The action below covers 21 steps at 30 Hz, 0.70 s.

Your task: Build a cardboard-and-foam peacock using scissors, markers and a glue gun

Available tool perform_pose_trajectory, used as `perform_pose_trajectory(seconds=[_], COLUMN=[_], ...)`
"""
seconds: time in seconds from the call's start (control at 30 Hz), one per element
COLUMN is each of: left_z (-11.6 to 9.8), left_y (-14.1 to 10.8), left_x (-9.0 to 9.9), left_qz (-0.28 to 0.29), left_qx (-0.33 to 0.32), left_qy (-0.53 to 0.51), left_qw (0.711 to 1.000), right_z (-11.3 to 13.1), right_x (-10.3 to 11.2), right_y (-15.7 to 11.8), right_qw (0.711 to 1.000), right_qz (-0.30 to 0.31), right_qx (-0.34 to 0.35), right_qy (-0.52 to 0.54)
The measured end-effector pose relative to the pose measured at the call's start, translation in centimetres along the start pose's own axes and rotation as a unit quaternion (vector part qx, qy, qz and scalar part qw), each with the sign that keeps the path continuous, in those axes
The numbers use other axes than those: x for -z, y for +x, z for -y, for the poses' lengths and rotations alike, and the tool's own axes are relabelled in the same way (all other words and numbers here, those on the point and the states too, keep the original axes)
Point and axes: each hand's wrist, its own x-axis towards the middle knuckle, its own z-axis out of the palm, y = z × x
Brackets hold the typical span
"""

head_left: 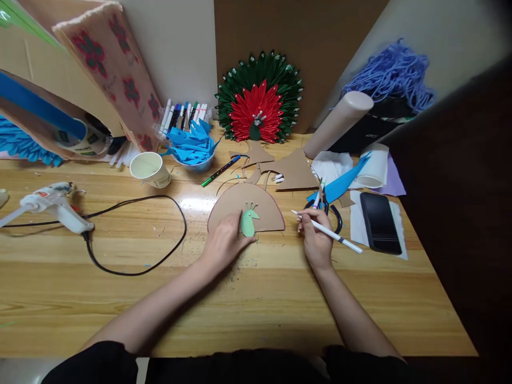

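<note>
A brown cardboard half-circle [270, 210] with a purple-edged curve lies flat on the table. On it sits a light green paper bird [248, 224] with a small crest of stalks. My left hand [224, 237] rests over the left of the cardboard, closed, thumb at the bird's lower end and fingers at its left side. To the right, my right hand [318, 240] pinches a white marker pen [332, 233], its tip pointing left, apart from the cardboard. Just behind that hand are black-handled scissors [336, 218], partly hidden.
A white glue gun [56, 205] with a looping black cord lies left. Behind stand a paper cup [150, 169], a bowl of blue strips [194, 149] and a red-green peacock [260, 101]. Cardboard scraps [296, 170] lie beyond the half-circle; a phone [380, 223] is at right.
</note>
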Motion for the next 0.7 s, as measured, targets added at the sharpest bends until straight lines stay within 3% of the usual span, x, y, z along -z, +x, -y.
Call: perform_pose_trajectory(seconds=[0.3, 0.47, 0.57, 0.7], left_z=[0.2, 1.7, 2.6, 3.6], left_y=[0.4, 0.7, 0.9, 1.0], left_x=[0.6, 1.1, 1.6, 1.7], left_qz=[-0.001, -0.076, -0.125, -0.134], left_qx=[0.030, -0.021, 0.041, 0.110], left_qy=[-0.024, 0.031, -0.016, -0.087], left_qw=[0.999, 0.996, 0.991, 0.981], right_z=[1.0, 2.8, 3.6, 2.9], right_x=[-0.5, -2.0, -3.6, -5.5], right_y=[-0.9, -2.0, -2.1, -1.8], right_qw=[0.993, 0.967, 0.951, 0.952], right_qz=[0.116, 0.253, 0.307, 0.300], right_qx=[0.003, -0.001, -0.014, -0.015], right_qy=[-0.014, -0.010, -0.023, -0.060])
